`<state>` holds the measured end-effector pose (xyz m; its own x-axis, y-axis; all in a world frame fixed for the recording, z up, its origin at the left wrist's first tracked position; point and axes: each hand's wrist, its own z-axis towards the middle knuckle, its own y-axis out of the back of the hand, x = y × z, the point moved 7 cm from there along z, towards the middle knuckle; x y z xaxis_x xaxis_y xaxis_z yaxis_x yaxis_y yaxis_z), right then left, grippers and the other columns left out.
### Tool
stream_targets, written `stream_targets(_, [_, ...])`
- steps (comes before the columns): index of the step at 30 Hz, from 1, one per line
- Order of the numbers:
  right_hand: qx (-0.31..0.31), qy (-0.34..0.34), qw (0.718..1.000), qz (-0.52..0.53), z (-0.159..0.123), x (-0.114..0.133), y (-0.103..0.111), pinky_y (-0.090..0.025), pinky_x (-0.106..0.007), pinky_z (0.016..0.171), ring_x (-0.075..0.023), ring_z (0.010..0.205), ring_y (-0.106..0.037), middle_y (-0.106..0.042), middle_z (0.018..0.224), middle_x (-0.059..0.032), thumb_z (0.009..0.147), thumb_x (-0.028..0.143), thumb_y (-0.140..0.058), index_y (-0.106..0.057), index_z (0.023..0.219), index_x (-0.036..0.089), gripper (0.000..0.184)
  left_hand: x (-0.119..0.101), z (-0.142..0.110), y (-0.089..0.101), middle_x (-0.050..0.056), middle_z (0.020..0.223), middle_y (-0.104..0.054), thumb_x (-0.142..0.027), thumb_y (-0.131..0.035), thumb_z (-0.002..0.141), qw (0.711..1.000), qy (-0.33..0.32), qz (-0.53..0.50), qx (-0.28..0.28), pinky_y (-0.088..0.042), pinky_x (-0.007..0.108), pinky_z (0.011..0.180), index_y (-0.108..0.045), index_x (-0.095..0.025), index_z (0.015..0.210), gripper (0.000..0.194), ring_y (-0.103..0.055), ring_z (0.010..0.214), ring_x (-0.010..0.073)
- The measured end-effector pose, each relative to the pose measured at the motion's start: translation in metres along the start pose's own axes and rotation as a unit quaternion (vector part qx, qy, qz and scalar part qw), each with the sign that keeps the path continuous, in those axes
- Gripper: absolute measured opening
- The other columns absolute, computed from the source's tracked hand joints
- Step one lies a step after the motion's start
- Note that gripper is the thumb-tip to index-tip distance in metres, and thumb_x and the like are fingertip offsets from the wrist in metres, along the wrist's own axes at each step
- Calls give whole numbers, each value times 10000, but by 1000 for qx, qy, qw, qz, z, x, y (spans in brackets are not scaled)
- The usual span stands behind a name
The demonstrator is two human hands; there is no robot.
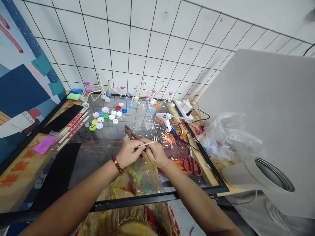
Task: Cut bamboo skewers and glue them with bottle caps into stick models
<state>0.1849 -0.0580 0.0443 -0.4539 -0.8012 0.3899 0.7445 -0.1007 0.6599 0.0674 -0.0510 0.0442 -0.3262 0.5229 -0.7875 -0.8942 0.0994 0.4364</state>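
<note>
My left hand (130,152) and my right hand (157,154) meet over the glass tabletop, both closed on a thin wooden stick (147,144). A second short piece of stick pokes up by my right fingers. Just beyond my hands lie pliers (132,133) with red handles, partly hidden by my fingers. Off to the right of my right hand rest red-handled scissors (192,165). A white hot glue gun (165,120) stands farther back, with bits of cut stick and scraps scattered near it.
Several stick frames with pink and blue parts (122,88) line the back edge. Loose bottle caps (99,125) lie left of centre. Chopsticks in paper sleeves (73,126) and a purple packet (46,143) sit at left. A power strip (184,109), plastic bag (225,134) and white cylinder (242,175) are right.
</note>
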Motion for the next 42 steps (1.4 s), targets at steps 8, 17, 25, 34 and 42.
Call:
stream_targets(8, [16,-5,1000,7,2,-1,0,-559,-332,747,-194,854,-694,-723,1060,-95,888,106,-415,-537,1248,202,393,7,1,-1,-11,623,-591,-237,-555,894,999,35,-13,6,-400,212,619,-648,-147,714,222,-515,597,99])
stream_targets(17, [26,-23,999,11,4,0,2,-549,-343,728,-203,815,-679,-728,1004,-97,884,118,-410,-524,1257,190,397,11,2,-1,-12,605,-562,-263,-545,907,998,60,-26,16,-384,212,610,-603,-147,648,290,-490,594,100])
stream_targets(25, [34,-44,998,21,5,-2,1,-539,-367,719,-216,789,-673,-728,946,-78,873,121,-397,-505,1292,210,441,12,3,-1,0,631,-574,-269,-523,921,996,77,-40,29,-408,214,631,-598,-153,654,300,-511,623,112])
stream_targets(34, [42,-56,997,26,5,-2,2,-534,-380,692,-229,776,-673,-718,917,-73,884,132,-376,-425,1394,240,524,18,2,-4,-1,624,-551,-260,-535,912,992,110,-48,33,-397,193,591,-567,-157,628,303,-510,604,105])
stream_targets(42, [65,-70,994,51,9,-4,1,-530,-390,691,-232,739,-671,-716,898,-66,893,142,-381,-389,1425,245,541,26,0,-6,9,628,-580,-261,-545,905,988,140,-55,44,-422,200,599,-596,-159,632,296,-537,608,114])
